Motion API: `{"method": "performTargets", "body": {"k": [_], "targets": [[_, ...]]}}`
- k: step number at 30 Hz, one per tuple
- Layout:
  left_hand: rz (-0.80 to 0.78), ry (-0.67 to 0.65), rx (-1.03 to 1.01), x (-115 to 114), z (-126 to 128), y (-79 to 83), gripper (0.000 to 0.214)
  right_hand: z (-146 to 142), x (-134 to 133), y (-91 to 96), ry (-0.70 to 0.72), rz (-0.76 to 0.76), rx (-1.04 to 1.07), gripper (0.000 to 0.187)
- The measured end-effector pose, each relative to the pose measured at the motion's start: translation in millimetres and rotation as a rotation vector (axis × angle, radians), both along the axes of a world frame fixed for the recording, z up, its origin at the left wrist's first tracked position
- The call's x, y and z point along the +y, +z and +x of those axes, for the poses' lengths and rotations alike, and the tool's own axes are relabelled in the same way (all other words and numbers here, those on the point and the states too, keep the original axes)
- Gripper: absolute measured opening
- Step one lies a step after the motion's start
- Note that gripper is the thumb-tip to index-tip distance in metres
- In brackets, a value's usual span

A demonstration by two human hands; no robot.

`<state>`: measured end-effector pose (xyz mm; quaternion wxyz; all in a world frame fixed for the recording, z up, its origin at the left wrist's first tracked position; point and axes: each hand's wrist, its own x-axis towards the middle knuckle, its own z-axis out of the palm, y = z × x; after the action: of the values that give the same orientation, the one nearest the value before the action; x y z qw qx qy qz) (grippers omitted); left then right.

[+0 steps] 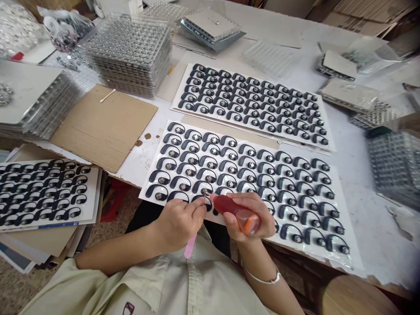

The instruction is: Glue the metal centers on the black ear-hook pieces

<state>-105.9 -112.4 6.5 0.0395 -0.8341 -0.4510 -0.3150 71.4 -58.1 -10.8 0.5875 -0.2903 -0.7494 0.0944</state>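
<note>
A white sheet [254, 146] lies before me with rows of black hook-shaped pieces [210, 162], each bearing a small round metallic part. My right hand [259, 210] is wrapped around a red squeeze bottle [229, 208] with an orange end. Its narrow nozzle points down-left at a piece near the sheet's front edge. My left hand [177, 221] is closed on a slim tool with a pink handle [190, 247], whose kind I cannot make out. The tool's tip comes close to the nozzle at that same piece; whether either touches it is unclear.
Behind lies a second sheet of hook-shaped pieces [252, 99]. Brown cardboard [108, 127] with a cotton swab [108, 96] is at left, near stacked clear trays [129, 48]. Another sheet [87, 212] tops a pile at lower left. More trays [393, 162] stand at right.
</note>
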Motion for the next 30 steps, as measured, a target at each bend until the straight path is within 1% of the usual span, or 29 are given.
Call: {"method": "performTargets", "body": {"k": [8, 13, 22, 25, 30], "targets": [[-0.017, -0.021, -0.017, -0.3, 0.0, -0.3, 0.022, 0.6, -0.1, 0.5, -0.065, 0.009, -0.034, 0.031], [-0.008, -0.017, -0.005, 0.0, -0.1, -1.0, 0.023, 1.8, -1.2, -2.1, -0.068, 0.014, -0.02, 0.034], [-0.02, -0.024, -0.021, 0.0, -0.2, 0.1, 0.022, 0.3, -0.6, 0.5, -0.065, 0.036, -0.016, 0.033], [-0.02, -0.021, -0.022, 0.2, -0.4, 0.8, 0.023, 1.2, -0.8, -0.2, -0.076, 0.025, -0.017, 0.032], [-0.02, -0.021, -0.024, -1.1, -0.2, -1.8, 0.022, 2.2, -1.1, -1.4, -0.112, 0.061, -0.027, 0.034]]}}
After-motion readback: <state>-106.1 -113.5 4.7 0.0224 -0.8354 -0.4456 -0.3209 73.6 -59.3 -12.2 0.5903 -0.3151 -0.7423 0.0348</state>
